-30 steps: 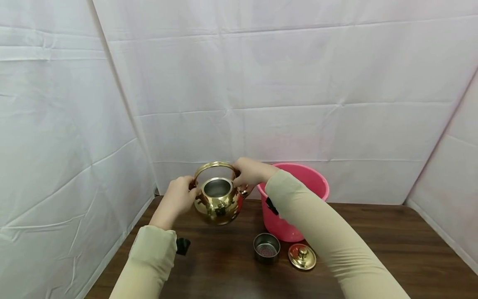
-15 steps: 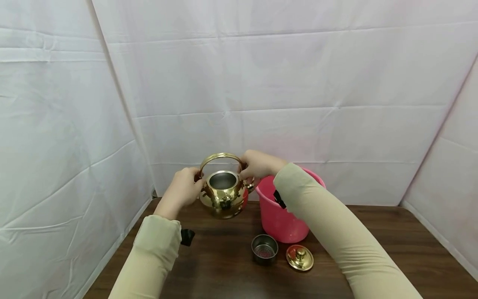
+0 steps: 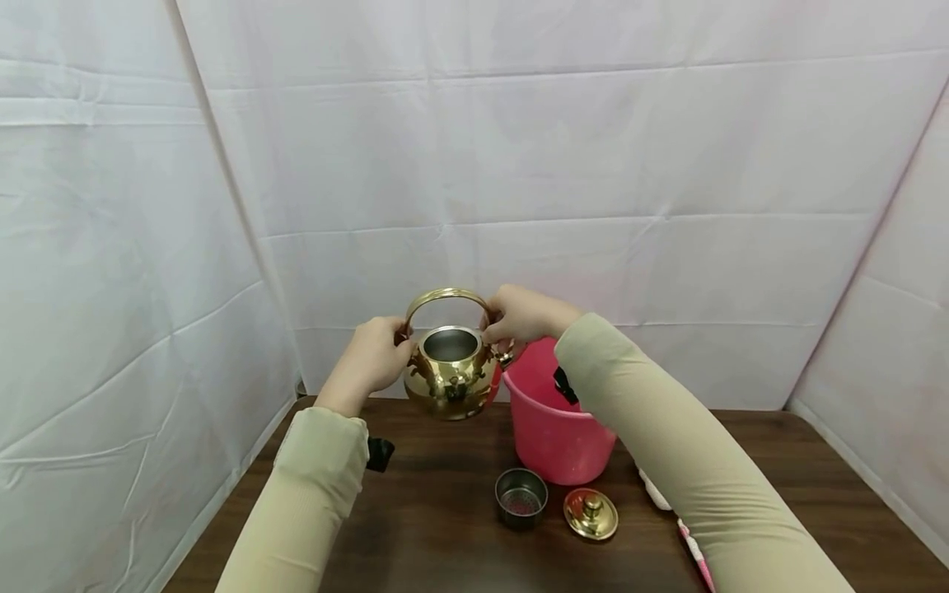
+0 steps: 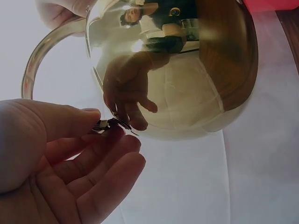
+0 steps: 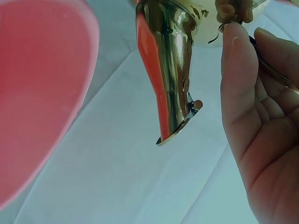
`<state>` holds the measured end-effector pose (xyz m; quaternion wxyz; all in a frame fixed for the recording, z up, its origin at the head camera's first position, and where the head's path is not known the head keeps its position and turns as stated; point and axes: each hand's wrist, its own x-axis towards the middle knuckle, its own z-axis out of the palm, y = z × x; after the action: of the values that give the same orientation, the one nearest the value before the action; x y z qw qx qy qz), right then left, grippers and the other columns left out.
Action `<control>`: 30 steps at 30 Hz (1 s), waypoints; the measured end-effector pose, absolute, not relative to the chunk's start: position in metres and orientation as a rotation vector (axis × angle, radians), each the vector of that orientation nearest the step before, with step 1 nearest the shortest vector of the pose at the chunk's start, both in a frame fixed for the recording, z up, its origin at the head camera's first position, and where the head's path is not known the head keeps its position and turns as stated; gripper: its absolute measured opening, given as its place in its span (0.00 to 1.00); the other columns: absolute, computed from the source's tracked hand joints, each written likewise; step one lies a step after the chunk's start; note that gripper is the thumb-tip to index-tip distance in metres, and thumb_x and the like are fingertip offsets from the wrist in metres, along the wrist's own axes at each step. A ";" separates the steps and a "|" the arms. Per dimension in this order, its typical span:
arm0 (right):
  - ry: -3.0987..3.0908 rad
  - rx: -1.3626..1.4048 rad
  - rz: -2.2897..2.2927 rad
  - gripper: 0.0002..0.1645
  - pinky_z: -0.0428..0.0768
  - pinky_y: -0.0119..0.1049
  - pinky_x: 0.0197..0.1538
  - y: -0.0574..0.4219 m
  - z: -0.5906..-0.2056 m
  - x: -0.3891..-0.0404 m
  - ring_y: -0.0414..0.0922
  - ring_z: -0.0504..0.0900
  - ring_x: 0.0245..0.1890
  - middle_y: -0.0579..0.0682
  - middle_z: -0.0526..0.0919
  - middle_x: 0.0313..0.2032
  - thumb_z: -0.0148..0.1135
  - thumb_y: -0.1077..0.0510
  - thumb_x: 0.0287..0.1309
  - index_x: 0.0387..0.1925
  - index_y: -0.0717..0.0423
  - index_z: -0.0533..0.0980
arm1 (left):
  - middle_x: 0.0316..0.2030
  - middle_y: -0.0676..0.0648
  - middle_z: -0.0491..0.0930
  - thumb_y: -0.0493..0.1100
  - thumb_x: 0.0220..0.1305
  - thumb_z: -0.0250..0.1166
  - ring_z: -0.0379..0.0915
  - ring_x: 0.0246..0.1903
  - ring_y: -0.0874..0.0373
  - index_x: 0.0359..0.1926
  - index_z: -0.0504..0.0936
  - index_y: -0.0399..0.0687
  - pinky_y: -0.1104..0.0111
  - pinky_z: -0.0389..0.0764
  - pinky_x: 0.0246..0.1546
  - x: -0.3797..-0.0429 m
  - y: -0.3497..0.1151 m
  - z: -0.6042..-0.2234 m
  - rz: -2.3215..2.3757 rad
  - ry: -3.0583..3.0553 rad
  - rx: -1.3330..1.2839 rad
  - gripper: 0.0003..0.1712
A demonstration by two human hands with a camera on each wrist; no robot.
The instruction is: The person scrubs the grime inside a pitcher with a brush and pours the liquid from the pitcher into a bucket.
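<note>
A shiny gold teapot (image 3: 454, 387) without its lid hangs above the table in the head view, its round mouth showing. My left hand (image 3: 374, 354) pinches the left foot of its arched handle; the left wrist view shows thumb and fingers (image 4: 105, 186) around the small hinge. On the opposite side, my right hand (image 3: 528, 317) pinches the handle's right foot. In the right wrist view, the spout (image 5: 173, 70) is near the pink bucket (image 5: 42, 84) but apart from it. The gold lid (image 3: 591, 515) and a metal strainer cup (image 3: 521, 498) rest on the table.
The bucket (image 3: 559, 441) stands at the back of the dark wooden table (image 3: 437, 527), partly behind my right forearm. A pink-and-white item (image 3: 693, 548) shows beneath that arm. White cloth (image 3: 474, 165) walls the back and both sides.
Both hands have carried the teapot to the right and slightly upward, bringing its spout closer to the bucket. The pink-and-white item has come into view beside my right forearm.
</note>
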<state>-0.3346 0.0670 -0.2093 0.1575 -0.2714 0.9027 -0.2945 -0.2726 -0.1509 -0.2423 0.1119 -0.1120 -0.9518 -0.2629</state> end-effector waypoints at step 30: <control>2.682 -0.695 -0.864 0.09 0.85 0.43 0.33 0.124 -0.183 -0.331 0.42 0.79 0.24 0.57 0.81 0.28 0.58 0.64 0.61 0.40 0.69 0.76 | 0.39 0.41 0.81 0.40 0.68 0.53 0.76 0.37 0.50 0.44 0.79 0.38 0.62 0.77 0.37 -0.293 -0.102 -0.213 -0.746 -2.774 -0.492 0.11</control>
<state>-0.3315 0.1237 -0.1828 0.1193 -0.2378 0.9176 -0.2954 -0.2933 -0.1016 -0.2127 0.1135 -0.1676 -0.9457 -0.2542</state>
